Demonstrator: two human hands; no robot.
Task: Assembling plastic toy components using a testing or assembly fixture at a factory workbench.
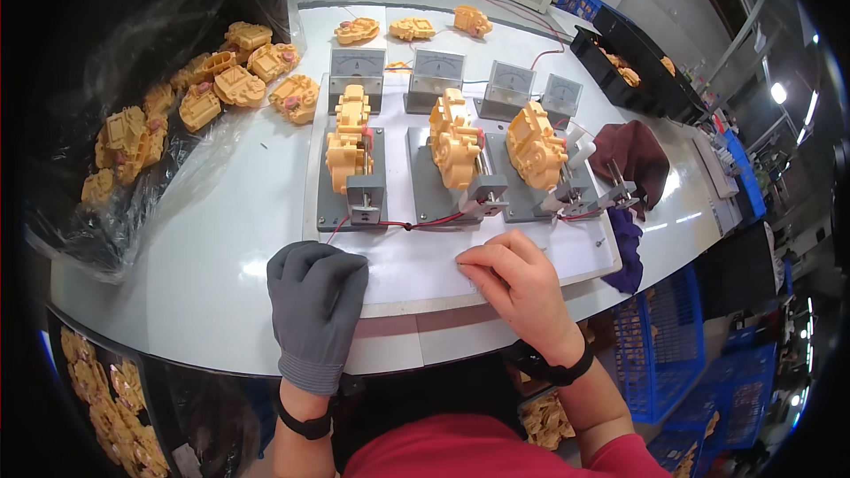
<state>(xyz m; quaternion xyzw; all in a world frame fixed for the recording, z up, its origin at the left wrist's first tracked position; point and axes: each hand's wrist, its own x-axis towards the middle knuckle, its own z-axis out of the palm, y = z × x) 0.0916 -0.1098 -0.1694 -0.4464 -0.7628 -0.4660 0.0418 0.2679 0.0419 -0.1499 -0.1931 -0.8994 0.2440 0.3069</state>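
Observation:
My left hand [317,303], in a grey knitted glove, rests at the white board's [412,288] front left edge. Its fingers are curled in, and whatever they may hold is hidden. My bare right hand [518,281] is over the front of the board, thumb and forefinger tips together; anything between them is too small to make out. Beyond my hands stand three grey test fixtures [425,204], joined by red and black wires. Yellow plastic gearbox-like housings sit upright in them: a left one [348,152], a middle one [454,146] and a right one [535,149]. Neither hand touches them.
Several analog meters [438,71] stand behind the fixtures. Loose yellow housings [239,86] lie on black plastic film at left, others [412,28] at the back. A black bin [637,75], a brown cloth [633,159] and a purple cloth [627,252] are to the right. Blue crates [660,345] stand below.

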